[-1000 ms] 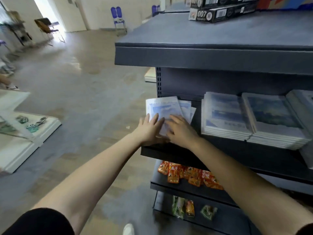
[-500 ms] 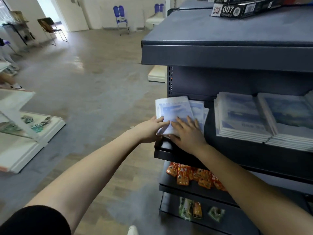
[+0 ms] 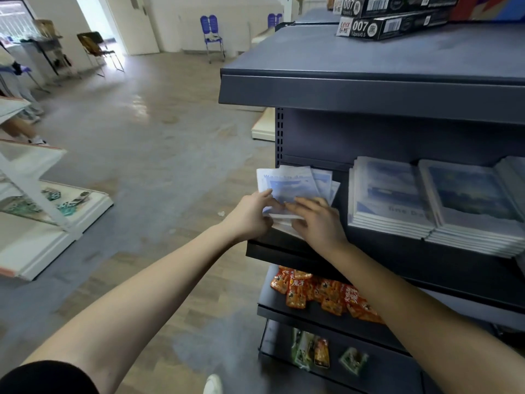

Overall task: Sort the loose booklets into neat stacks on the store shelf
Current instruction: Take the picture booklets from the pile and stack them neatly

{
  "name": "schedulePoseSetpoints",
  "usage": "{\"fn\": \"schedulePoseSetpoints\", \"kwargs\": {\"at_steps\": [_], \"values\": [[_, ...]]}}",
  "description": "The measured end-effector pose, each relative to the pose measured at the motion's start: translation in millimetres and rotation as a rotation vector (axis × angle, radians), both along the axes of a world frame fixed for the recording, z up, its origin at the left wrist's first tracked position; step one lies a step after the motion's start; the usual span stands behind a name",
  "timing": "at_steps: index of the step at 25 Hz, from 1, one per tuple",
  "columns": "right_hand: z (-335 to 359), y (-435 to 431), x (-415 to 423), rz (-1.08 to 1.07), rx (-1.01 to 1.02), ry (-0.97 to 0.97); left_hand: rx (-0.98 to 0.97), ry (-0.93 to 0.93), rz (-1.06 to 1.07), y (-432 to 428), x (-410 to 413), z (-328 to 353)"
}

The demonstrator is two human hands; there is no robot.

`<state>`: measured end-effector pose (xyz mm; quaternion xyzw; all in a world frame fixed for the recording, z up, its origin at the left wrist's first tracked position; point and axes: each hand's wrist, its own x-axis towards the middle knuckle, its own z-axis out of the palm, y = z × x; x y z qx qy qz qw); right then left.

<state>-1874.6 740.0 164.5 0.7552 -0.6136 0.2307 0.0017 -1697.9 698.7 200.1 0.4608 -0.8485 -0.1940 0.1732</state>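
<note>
A fanned pile of loose blue-and-white booklets (image 3: 295,184) lies at the left end of the dark grey shelf (image 3: 397,263). My left hand (image 3: 251,213) grips the pile's near left edge, thumb underneath. My right hand (image 3: 315,220) lies flat on top of the pile with straight fingers. To the right, two neat stacks stand side by side: a light blue stack (image 3: 389,194) and a darker-cover stack (image 3: 471,200).
Black "007" boxes (image 3: 392,22) sit on the top shelf. Orange snack packets (image 3: 321,294) fill the shelf below, green packets (image 3: 309,351) lower down. A white display rack (image 3: 34,200) stands on the floor at left. Blue chairs (image 3: 211,32) are far back.
The view has shifted left, so the shelf appears further right. My left hand has slid from on top of the pile to its left edge. My right hand stays on the booklets.
</note>
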Motion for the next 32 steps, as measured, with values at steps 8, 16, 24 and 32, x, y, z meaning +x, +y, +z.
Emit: {"fn": "schedulePoseSetpoints", "kwargs": {"at_steps": [8, 16, 24, 32], "values": [[-11.9, 17.2, -39.6, -0.114, -0.05, -0.232, 0.05, 0.118, 0.028, 12.0, -31.6, -19.1], [16.9, 13.2, -65.0, 0.009, -0.302, -0.314, -0.061, 0.314, 0.155, 9.3, -73.9, -5.5], [4.7, 52.9, -149.9, -0.268, -0.382, -0.039, -0.017, 0.305, -0.183, 13.1, -162.1, -15.1], [1.1, 85.3, -178.2, -0.417, -0.097, 0.088, 0.03, -0.01, -0.426, 5.3, -194.0, -14.3]]}}
